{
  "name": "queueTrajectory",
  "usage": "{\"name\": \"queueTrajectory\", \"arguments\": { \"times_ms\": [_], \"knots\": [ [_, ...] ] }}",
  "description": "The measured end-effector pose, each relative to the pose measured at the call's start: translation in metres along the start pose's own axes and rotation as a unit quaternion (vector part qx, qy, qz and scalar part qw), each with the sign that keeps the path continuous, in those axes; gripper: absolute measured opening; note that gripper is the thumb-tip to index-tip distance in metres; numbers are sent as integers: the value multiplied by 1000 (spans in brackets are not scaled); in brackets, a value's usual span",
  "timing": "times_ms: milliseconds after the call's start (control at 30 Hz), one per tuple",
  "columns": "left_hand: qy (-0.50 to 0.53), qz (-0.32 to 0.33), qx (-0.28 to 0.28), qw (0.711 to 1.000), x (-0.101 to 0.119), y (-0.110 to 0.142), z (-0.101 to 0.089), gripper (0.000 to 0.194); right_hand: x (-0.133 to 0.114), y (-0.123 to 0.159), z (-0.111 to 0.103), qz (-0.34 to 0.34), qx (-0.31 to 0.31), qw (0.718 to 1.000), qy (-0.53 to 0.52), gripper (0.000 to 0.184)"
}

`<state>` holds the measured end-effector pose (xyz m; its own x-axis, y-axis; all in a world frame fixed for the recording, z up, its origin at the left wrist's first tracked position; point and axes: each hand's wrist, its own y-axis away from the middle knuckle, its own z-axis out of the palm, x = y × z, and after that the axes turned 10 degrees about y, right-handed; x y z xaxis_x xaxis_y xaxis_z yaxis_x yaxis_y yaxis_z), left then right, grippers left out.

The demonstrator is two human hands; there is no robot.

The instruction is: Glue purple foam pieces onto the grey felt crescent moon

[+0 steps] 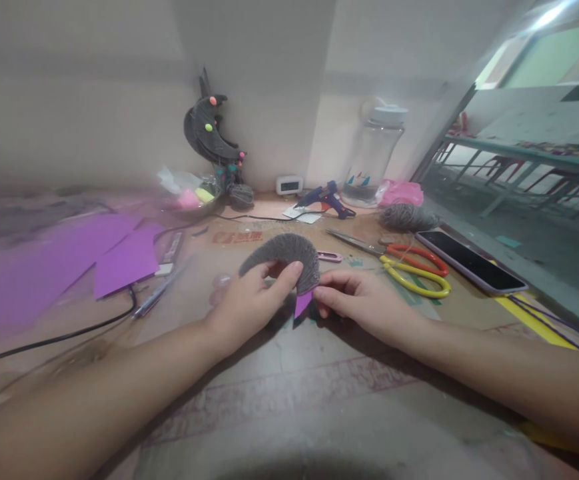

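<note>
Left hand (248,299): grip closed on grey yarn-wrapped crescent (292,248), thumb on top, above worktop (279,413); purple tip (302,305) bare. Right hand (369,303): fingers curled at tip, cannot tell whether pinching anything. Scissors (383,251) lie beyond right hand.

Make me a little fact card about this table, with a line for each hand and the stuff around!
Left hand: holds a crescent wrapped in grey yarn
Right hand: fingertips at the crescent's lower end; whether they pinch anything is unclear
Unwrapped part: pointed purple tip
Right side: metal scissors with orange and yellow handles, black-screened phone
Left side: flat purple sheets
Back: blue glue gun, clear bottle with pale lid
</note>
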<state>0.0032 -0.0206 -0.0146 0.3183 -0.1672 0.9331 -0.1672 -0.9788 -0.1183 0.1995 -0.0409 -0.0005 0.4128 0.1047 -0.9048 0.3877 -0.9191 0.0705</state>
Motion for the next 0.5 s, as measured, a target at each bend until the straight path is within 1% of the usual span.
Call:
{"name": "queueTrajectory", "arguments": {
  "times_ms": [100,300,400,500],
  "knots": [
    [-17,-5,-6,1000,1,1,-1,50,0,0,1,7,3,999,-34,25],
    [-9,-17,-15,1000,4,3,-2,47,1,-1,0,3,21,998,-63,30],
    [-11,-16,-23,1000,6,4,-2,45,1,-1,1,-2,29,998,-53,30],
    [-20,7,-24,999,6,4,-2,40,-1,-1,1,-10,42,999,-28,29]
  ]
}}
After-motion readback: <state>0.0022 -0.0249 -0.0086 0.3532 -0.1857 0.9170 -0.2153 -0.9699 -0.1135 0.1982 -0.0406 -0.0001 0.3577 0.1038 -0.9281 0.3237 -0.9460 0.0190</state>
